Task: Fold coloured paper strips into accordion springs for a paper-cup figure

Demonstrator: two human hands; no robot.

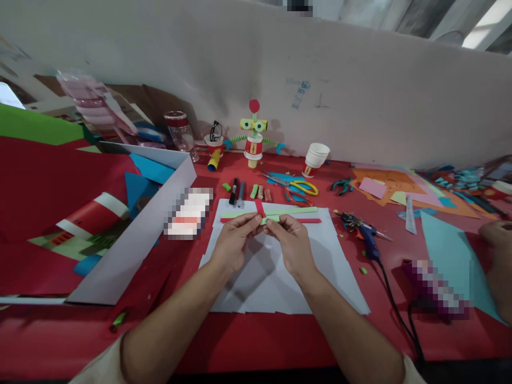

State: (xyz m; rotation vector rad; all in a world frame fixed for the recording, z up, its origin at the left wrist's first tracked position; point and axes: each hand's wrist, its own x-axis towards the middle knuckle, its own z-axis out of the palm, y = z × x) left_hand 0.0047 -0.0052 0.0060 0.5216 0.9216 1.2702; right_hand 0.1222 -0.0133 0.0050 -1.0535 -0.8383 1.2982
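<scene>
My left hand [235, 240] and my right hand [295, 246] meet above a stack of white paper sheets [276, 293]. Both are closed, pinching a folded green paper strip [273, 219] between thumbs and fingers. A red paper strip [260, 207] crosses it at the left fingertips and points up and away from me. Just behind the fingers, a longer light-green strip [301, 211] and a long red strip [314, 220] lie across the sheets. Small pleated paper springs [261, 192] sit beyond the sheets, beside two pens [240, 193].
A paper-cup figure [253, 146] stands by the wall, with stacked cups [317, 156] to its right. Scissors [304, 186] lie behind the sheets. A corded glue gun [370, 242] is at right; a white box [132, 229] with craft pieces is at left. Another person's hand [498, 234] shows far right.
</scene>
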